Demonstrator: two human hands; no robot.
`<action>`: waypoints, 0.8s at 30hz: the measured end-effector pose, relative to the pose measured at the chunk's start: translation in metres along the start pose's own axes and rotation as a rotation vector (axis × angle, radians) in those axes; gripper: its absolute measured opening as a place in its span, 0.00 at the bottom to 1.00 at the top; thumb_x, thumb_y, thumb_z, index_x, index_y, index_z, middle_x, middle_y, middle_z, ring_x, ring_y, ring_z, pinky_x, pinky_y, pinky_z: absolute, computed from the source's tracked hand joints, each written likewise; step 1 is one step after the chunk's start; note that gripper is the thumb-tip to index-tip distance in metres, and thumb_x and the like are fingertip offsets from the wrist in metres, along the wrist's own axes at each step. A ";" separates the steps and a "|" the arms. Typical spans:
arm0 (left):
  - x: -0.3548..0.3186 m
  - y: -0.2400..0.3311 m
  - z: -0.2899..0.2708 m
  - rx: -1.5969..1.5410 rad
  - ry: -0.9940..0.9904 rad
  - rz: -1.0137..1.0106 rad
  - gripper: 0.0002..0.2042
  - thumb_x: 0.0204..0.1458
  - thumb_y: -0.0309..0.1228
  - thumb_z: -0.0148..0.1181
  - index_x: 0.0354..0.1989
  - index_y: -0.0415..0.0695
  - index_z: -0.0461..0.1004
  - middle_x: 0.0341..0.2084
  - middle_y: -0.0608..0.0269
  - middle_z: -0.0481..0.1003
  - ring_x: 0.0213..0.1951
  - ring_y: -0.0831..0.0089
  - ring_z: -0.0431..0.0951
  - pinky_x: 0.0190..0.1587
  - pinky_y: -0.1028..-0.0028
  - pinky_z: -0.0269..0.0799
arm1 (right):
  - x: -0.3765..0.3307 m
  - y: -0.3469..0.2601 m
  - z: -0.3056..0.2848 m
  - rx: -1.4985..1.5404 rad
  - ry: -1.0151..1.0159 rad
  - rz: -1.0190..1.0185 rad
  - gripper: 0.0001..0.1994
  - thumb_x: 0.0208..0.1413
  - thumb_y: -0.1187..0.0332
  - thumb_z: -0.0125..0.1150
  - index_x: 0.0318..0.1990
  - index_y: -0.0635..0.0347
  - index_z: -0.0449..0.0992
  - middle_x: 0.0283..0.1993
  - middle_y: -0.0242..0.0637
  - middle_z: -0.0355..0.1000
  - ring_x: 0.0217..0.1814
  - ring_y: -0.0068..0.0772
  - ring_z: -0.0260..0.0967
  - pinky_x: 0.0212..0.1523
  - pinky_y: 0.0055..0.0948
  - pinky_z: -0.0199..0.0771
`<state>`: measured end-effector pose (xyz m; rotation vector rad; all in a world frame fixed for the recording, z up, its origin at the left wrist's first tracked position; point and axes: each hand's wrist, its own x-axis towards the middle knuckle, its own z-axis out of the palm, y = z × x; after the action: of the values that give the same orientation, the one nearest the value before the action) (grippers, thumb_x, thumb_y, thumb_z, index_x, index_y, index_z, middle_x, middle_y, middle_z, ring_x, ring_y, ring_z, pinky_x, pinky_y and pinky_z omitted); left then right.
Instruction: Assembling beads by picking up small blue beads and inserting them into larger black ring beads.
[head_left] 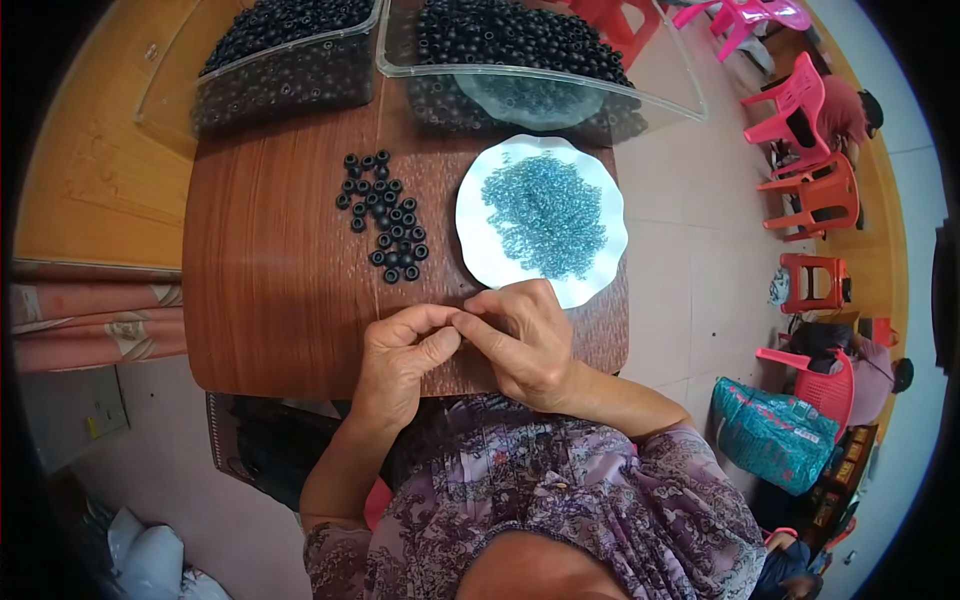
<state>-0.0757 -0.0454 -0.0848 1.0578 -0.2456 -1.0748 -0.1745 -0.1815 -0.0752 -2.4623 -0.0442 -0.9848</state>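
My left hand [400,355] and my right hand [525,345] meet above the table's near edge, thumbs and forefingers pinched together. Whatever sits between the fingertips is too small to make out. Just beyond them lies a loose group of round black pieces with holes [387,215], like large beads. A white wavy-edged plate [471,215] stands right of these, close to my right hand. Heaped on it are small, clear blue bead-like pieces [548,215].
Two clear plastic bins [290,105] [540,72] full of similar black pieces stand at the far edge of the brown wooden table [270,290]. Off to the right are pink and red plastic chairs [800,100], other people and a teal bag [775,432]. A pink curtain [95,325] hangs left.
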 end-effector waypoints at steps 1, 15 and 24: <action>0.001 -0.001 0.000 0.017 -0.006 -0.002 0.07 0.52 0.22 0.56 0.38 0.34 0.74 0.32 0.62 0.76 0.34 0.79 0.74 0.39 0.80 0.68 | 0.001 -0.001 -0.001 -0.005 0.001 -0.011 0.13 0.35 0.74 0.62 0.34 0.65 0.78 0.33 0.39 0.70 0.31 0.36 0.64 0.27 0.28 0.64; 0.016 -0.022 -0.014 -0.035 -0.027 0.144 0.08 0.52 0.25 0.58 0.35 0.32 0.72 0.28 0.58 0.75 0.26 0.78 0.72 0.30 0.79 0.70 | 0.021 0.069 -0.024 -0.327 -0.206 0.119 0.12 0.34 0.81 0.63 0.31 0.59 0.78 0.26 0.36 0.69 0.29 0.35 0.64 0.28 0.31 0.66; 0.015 -0.028 -0.019 -0.019 -0.026 0.183 0.09 0.50 0.25 0.60 0.36 0.32 0.72 0.29 0.57 0.75 0.27 0.78 0.73 0.32 0.80 0.72 | 0.027 0.076 -0.012 -0.363 -0.200 0.128 0.12 0.33 0.81 0.63 0.30 0.58 0.79 0.26 0.33 0.69 0.28 0.35 0.63 0.27 0.32 0.65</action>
<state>-0.0734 -0.0481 -0.1212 0.9851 -0.3462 -0.9250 -0.1465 -0.2575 -0.0826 -2.8450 0.2430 -0.7406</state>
